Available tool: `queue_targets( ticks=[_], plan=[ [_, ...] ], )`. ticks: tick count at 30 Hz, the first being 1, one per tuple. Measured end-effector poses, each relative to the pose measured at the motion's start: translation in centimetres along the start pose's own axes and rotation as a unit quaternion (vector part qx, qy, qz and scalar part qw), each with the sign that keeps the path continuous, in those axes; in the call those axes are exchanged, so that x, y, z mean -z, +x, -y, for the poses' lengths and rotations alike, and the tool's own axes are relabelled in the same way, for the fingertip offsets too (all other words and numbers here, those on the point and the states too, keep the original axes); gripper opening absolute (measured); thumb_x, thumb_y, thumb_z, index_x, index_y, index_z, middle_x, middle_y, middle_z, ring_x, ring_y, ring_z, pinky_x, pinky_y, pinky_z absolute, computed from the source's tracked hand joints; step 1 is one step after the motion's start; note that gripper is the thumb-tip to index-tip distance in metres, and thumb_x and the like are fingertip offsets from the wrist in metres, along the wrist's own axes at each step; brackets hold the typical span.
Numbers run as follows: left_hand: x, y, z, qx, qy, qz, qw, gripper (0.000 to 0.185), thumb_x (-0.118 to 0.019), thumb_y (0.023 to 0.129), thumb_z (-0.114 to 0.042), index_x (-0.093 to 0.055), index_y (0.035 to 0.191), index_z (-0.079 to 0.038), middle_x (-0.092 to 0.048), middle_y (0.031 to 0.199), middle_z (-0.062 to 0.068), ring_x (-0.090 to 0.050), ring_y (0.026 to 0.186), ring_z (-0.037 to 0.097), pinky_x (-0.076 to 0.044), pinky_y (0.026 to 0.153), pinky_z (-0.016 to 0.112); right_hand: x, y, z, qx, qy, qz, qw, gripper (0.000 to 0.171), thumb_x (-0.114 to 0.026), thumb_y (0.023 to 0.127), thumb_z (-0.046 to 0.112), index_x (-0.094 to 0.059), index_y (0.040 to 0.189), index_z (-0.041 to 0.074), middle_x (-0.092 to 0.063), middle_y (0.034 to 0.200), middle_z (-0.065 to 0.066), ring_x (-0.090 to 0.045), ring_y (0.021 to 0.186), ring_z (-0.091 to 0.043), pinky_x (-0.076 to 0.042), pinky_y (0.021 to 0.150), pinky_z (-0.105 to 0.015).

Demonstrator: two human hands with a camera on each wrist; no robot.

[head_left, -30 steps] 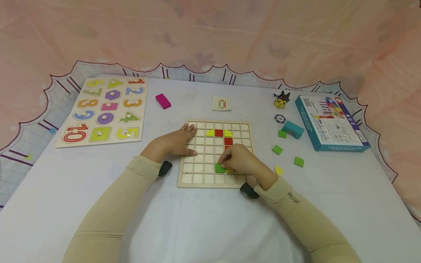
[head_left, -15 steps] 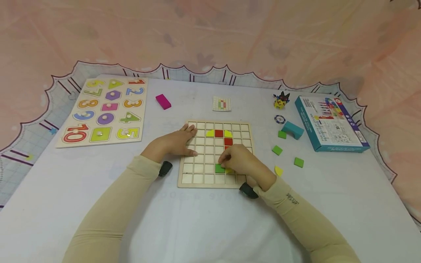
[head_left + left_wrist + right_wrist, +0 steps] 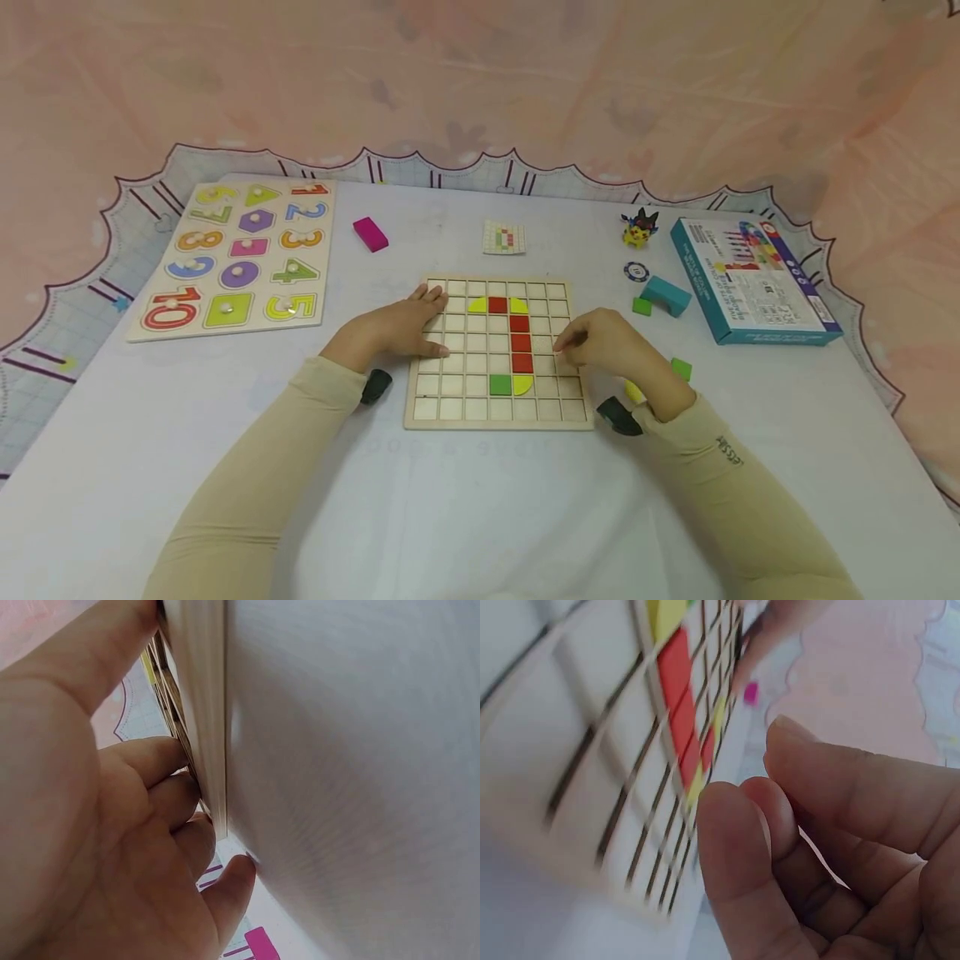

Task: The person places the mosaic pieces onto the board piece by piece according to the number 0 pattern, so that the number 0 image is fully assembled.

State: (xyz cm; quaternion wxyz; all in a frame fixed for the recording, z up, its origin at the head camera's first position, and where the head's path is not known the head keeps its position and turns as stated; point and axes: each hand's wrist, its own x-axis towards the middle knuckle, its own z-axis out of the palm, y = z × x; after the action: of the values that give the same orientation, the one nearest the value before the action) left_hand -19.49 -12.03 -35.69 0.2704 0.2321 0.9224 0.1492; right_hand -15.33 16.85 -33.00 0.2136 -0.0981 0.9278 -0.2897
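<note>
A wooden grid board lies mid-table. On it sit red square tiles in a column, a further red tile near the top, yellow rounded-corner tiles and a green square tile. My left hand rests on the board's left edge, fingers extended; in the left wrist view its fingers lie over the wooden rim. Over the board's right side is my right hand. In the right wrist view its fingers are loosely bent, with nothing visible between them.
Loose green tiles and a yellow tile lie right of the board, near a teal block, a chip, a figurine and a box. Behind are a pattern card and magenta block; left, a number puzzle.
My right hand has left the green tile and moved right and away from me, uncovering the lower red and yellow tiles. The green tile stays in its cell. My left hand has not moved.
</note>
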Motion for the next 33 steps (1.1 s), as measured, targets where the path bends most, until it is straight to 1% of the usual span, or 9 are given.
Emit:
queue_targets(
  ticks=[3,6,8,11,16,21,25,28,33],
  plan=[
    [0.0,0.0,0.0,0.000,-0.001,0.001,1.0000,0.089,-0.062,0.086,-0.039,-0.008,0.148,-0.005,0.001,0.155,0.010,0.010,0.142,0.029,-0.007,0.115,0.047,1.1,-0.6,-1.7,-0.017,0.009,0.006,1.000,0.015,-0.062,0.081,0.007,-0.070,0.093,0.002,-0.067,0.088,-0.008,-0.055,0.076,-0.018,-0.045,0.065,-0.026],
    [0.1,-0.1,-0.1,-0.001,-0.001,0.000,1.0000,0.089,-0.063,0.086,-0.038,-0.008,0.148,-0.004,0.000,0.155,0.011,0.009,0.142,0.030,-0.007,0.114,0.048,1.9,-1.5,-3.2,-0.029,0.002,0.006,1.000,0.015,-0.062,0.081,0.007,-0.069,0.093,0.001,-0.067,0.087,-0.009,-0.056,0.074,-0.017,-0.046,0.063,-0.026],
    [0.1,-0.2,-0.1,-0.003,0.000,0.000,1.0000,0.089,-0.063,0.086,-0.037,-0.008,0.148,-0.004,0.000,0.155,0.012,0.009,0.141,0.031,-0.007,0.114,0.048,2.3,-2.0,-4.1,-0.038,-0.004,0.008,0.999,0.016,-0.062,0.081,0.008,-0.069,0.093,0.001,-0.068,0.090,-0.009,-0.056,0.075,-0.017,-0.046,0.065,-0.026],
    [0.1,-0.2,-0.1,-0.001,0.000,0.000,1.0000,0.090,-0.063,0.085,-0.038,-0.008,0.148,-0.005,0.000,0.155,0.011,0.009,0.142,0.030,-0.007,0.115,0.046,2.7,-2.7,-5.4,-0.054,-0.009,0.011,0.998,0.017,-0.063,0.082,0.011,-0.069,0.094,0.001,-0.068,0.092,-0.010,-0.057,0.077,-0.017,-0.046,0.067,-0.028],
    [0.0,-0.1,-0.2,0.002,-0.002,0.001,1.0000,0.090,-0.063,0.086,-0.037,-0.007,0.148,-0.004,0.000,0.155,0.012,0.008,0.141,0.031,-0.007,0.115,0.047,2.8,-3.2,-6.7,-0.075,0.006,0.020,0.997,0.020,-0.062,0.082,0.011,-0.068,0.097,-0.001,-0.067,0.093,-0.011,-0.056,0.078,-0.018,-0.047,0.069,-0.029],
    [0.0,0.0,-0.2,0.004,-0.005,0.001,1.0000,0.090,-0.063,0.086,-0.039,-0.007,0.148,-0.006,0.000,0.156,0.010,0.009,0.142,0.030,-0.008,0.115,0.047,2.6,-3.4,-7.6,-0.089,0.025,0.035,0.995,0.022,-0.065,0.081,0.013,-0.068,0.098,-0.001,-0.066,0.091,-0.008,-0.054,0.080,-0.018,-0.046,0.070,-0.027],
    [0.0,0.0,-0.1,0.006,-0.003,0.001,1.0000,0.090,-0.062,0.086,-0.039,-0.007,0.148,-0.006,0.000,0.156,0.010,0.009,0.142,0.029,-0.007,0.115,0.046,2.2,-3.3,-8.1,-0.093,0.035,0.043,0.994,0.025,-0.070,0.078,0.014,-0.068,0.097,-0.001,-0.063,0.084,-0.004,-0.051,0.079,-0.018,-0.042,0.070,-0.027],
    [0.1,0.0,-0.1,0.005,0.000,0.001,1.0000,0.089,-0.062,0.086,-0.039,-0.007,0.148,-0.005,0.001,0.155,0.010,0.009,0.142,0.030,-0.007,0.115,0.046,1.9,-3.3,-8.2,-0.096,0.038,0.041,0.994,0.024,-0.071,0.077,0.013,-0.068,0.097,-0.001,-0.060,0.080,-0.003,-0.050,0.079,-0.018,-0.041,0.069,-0.027],
    [0.1,-0.1,-0.2,-0.002,0.002,0.000,1.0000,0.089,-0.062,0.086,-0.038,-0.008,0.148,-0.003,0.001,0.155,0.012,0.009,0.141,0.031,-0.007,0.115,0.047,1.5,-3.4,-8.1,-0.089,0.039,0.034,0.995,0.021,-0.069,0.077,0.008,-0.068,0.095,-0.001,-0.060,0.086,-0.007,-0.050,0.082,-0.020,-0.042,0.071,-0.029]
  ],
)
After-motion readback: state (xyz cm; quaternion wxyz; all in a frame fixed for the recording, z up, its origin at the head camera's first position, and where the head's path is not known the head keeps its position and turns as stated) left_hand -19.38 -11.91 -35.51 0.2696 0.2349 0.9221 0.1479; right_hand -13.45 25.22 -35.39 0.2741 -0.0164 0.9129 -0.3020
